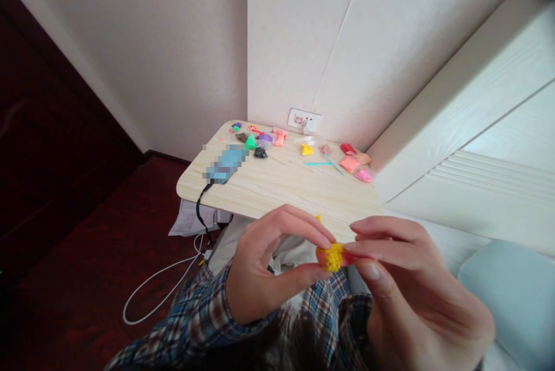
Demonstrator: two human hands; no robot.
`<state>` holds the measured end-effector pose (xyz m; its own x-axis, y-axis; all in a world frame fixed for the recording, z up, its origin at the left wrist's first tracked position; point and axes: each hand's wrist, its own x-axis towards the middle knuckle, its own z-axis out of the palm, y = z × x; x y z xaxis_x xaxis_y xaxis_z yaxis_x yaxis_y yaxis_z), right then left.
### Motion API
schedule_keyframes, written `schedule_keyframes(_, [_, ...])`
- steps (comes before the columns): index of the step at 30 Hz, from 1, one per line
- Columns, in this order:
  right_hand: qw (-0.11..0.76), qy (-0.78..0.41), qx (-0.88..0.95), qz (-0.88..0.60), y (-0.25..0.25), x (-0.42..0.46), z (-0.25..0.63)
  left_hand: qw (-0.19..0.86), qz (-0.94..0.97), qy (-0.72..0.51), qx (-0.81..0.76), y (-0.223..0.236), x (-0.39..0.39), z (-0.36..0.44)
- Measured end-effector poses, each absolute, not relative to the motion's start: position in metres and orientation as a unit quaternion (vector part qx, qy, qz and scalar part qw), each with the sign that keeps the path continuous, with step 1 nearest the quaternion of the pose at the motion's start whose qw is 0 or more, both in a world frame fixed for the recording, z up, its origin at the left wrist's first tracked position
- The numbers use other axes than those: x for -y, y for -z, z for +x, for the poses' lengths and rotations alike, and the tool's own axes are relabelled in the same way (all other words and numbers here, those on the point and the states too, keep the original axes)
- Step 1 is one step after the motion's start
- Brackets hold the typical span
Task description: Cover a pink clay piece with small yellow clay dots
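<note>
A small yellow lump of modelling clay with a bumpy, textured face is held up in front of the table's near edge. My left hand pinches it from the left between thumb and index finger. From the right, the thumb and fingers of my right hand close on the same lump. A reddish tint shows on its sides by the fingertips; whether that is clay or skin I cannot tell. Just behind my left index finger a small yellow bit peeks out, mostly hidden.
On the light wooden table lie a yellow clay packet, pink packets, a black packet, light-blue sticks and a blurred-out phone-like object with a black strap. A white cable loops over the dark floor at left.
</note>
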<state>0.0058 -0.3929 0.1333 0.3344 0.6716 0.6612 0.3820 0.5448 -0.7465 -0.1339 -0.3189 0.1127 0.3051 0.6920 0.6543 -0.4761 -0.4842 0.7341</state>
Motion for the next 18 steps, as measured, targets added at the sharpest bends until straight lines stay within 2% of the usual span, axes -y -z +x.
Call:
schedule_keyframes(12, [0.638, 0.101, 0.588, -0.487, -0.13, 0.382, -0.012, 0.476, 0.618, -0.615, -0.119, -0.112, 0.319, -0.132])
schedule_keyframes(18, [0.642, 0.2, 0.583, -0.456, -0.122, 0.368, -0.015, 0.524, 0.584, -0.608, -0.123, -0.113, 0.318, -0.132])
